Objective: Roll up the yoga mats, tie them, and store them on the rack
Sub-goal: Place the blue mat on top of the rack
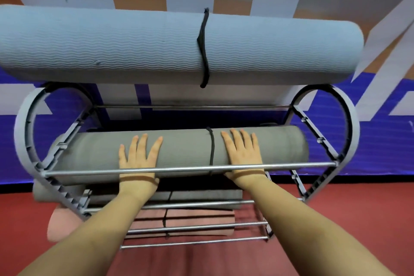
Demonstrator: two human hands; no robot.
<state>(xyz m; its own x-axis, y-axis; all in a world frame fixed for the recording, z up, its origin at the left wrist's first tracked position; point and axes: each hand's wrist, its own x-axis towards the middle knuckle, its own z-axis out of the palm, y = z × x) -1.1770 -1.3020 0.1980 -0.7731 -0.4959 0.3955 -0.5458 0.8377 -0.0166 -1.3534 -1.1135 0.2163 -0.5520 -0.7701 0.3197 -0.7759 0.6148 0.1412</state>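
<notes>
We have the grey mat [179,152], rolled and tied with a black cord [211,150], on the second shelf of the rack [190,168], with our left hand [139,154] and right hand [243,152] flat on it, each grip spread wide and holding nothing. We should press evenly with both palms so it seats behind the front rail without skewing. We see no readable brand or writing.
</notes>
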